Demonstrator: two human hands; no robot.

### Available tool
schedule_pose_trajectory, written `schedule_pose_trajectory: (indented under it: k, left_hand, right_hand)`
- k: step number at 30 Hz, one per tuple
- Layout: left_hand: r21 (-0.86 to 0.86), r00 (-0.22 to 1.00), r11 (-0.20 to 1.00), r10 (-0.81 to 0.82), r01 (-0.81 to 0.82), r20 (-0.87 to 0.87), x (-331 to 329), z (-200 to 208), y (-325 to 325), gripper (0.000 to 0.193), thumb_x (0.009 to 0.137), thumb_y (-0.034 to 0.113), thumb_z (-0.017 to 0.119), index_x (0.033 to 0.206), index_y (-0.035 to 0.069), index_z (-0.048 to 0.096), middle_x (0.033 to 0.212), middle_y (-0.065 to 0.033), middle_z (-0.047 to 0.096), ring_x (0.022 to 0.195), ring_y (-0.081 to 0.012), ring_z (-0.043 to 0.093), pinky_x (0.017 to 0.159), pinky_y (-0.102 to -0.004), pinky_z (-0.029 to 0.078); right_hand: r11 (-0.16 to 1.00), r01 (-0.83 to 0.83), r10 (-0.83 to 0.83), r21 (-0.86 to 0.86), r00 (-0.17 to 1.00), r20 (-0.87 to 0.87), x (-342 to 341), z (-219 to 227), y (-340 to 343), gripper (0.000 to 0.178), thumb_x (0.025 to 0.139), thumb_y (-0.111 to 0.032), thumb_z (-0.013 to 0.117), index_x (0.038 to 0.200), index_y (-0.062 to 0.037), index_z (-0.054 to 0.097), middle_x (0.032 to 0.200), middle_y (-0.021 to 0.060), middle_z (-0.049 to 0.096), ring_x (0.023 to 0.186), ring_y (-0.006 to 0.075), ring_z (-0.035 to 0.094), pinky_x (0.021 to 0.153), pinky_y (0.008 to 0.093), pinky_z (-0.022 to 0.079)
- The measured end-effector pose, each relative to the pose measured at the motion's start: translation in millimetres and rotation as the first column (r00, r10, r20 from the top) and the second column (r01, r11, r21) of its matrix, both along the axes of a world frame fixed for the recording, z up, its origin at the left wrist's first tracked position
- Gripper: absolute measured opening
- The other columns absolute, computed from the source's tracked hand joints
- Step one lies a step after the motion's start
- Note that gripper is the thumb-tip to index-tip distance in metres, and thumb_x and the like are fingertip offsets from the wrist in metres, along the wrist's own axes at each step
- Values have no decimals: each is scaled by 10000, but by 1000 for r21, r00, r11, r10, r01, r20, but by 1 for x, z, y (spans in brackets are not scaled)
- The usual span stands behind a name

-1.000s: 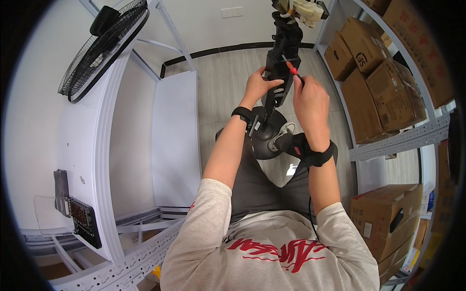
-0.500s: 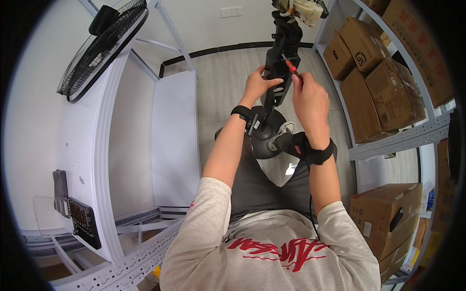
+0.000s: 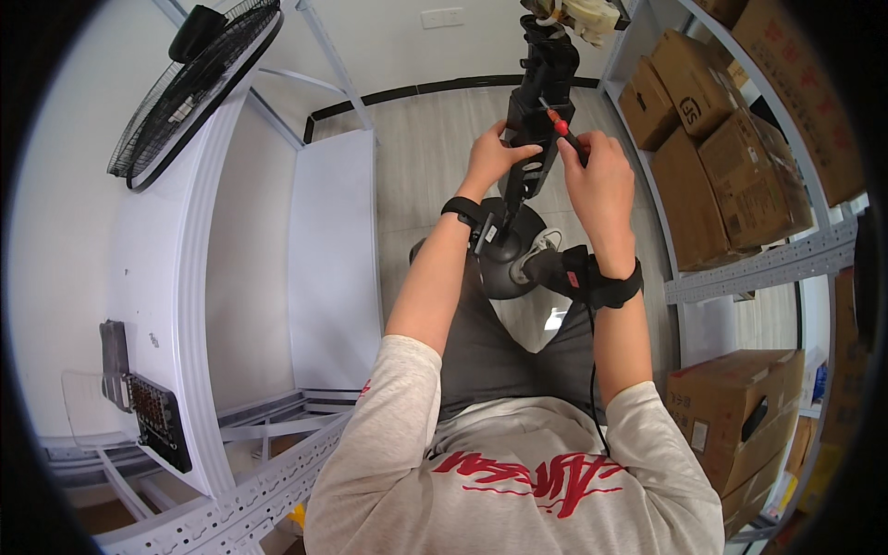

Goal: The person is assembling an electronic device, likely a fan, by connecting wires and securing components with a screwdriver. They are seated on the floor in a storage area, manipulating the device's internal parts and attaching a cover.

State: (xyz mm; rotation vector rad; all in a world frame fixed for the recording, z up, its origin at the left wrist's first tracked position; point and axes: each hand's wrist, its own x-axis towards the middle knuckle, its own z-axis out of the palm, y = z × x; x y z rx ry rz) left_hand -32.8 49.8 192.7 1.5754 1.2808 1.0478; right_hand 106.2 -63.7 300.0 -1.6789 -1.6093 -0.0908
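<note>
A black upright stand housing (image 3: 548, 67), probably of a pedestal fan, rises in front of me from a round black base (image 3: 502, 277). At its top sits a cream-coloured part (image 3: 587, 14) with wires, cut off by the frame's edge. My left hand (image 3: 492, 165) grips the housing from the left, its thumb lying across the front. In my right hand (image 3: 601, 190) is a screwdriver (image 3: 561, 127) with a red and black handle. Its shaft points up and left at the housing; whether the tip touches a screw is too small to tell.
On the white shelf at left lie a fan grille (image 3: 199, 102) and an open case of small bits (image 3: 159, 421). Cardboard boxes (image 3: 689, 199) fill the metal rack at right, with another box (image 3: 735, 416) lower down. My shoe (image 3: 535, 252) is beside the base.
My right hand and the screwdriver's handle have shifted slightly to the right and down. My left hand keeps its grip on the housing.
</note>
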Motion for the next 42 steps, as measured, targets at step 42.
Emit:
schedule_pose_trajectory:
  k: [42]
  left_hand:
    - [-46,959,998,-24,38,283,8,-13,-3,612,723,268,872,1192,-1,584,766,-49,676,655,-111,621,610,-255,459]
  right_hand:
    - [998,-38,52,57,956,-289,30,-38,-30,217,850,-216,741,937,-23,694,834,117,672,698,270,659,635,361,511]
